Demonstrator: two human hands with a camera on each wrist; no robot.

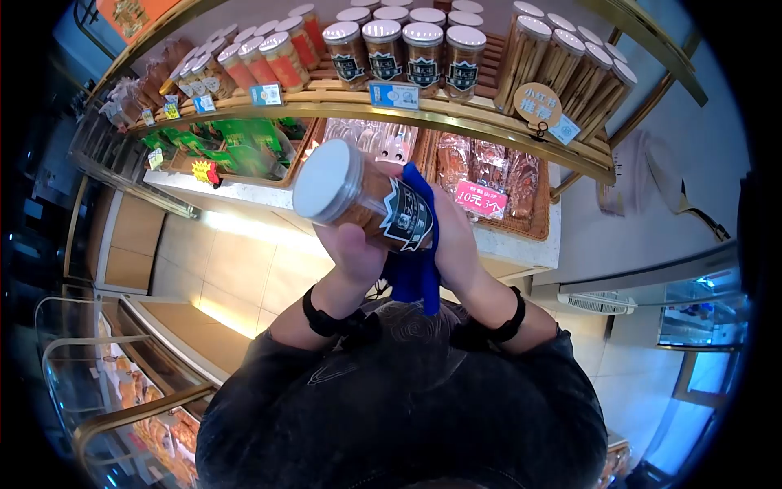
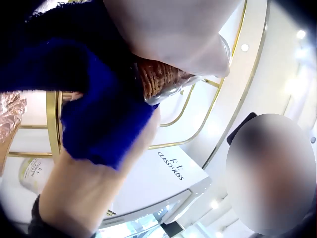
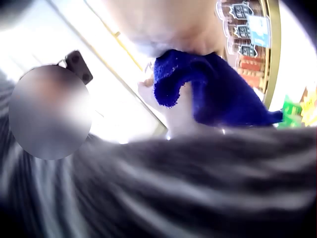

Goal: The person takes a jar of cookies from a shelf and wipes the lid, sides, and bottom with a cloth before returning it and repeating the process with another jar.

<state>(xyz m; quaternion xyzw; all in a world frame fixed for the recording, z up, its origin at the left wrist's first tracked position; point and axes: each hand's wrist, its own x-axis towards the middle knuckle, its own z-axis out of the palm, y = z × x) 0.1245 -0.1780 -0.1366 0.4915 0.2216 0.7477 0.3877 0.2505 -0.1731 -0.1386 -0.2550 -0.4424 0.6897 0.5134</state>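
A clear jar (image 1: 362, 196) with a white lid and black label is tilted in front of the chest, its lid toward the upper left. The left hand (image 1: 356, 251) grips it from the left, thumb against its side. On the jar's right side, the right hand (image 1: 456, 240) presses a blue cloth (image 1: 423, 277) against it; its fingers are mostly hidden. In the left wrist view, brown contents show through the jar (image 2: 161, 79) beside the hanging cloth (image 2: 106, 119). The right wrist view shows the cloth (image 3: 218, 91) bunched under the right hand (image 3: 168, 25).
Ahead, a shelf (image 1: 309, 102) holds several lidded jars and tall containers of sticks (image 1: 562, 61). Below it are baskets with green packets (image 1: 252, 147) and wrapped goods (image 1: 489, 167) with a pink sign. A glass display case (image 1: 130, 367) stands at the lower left.
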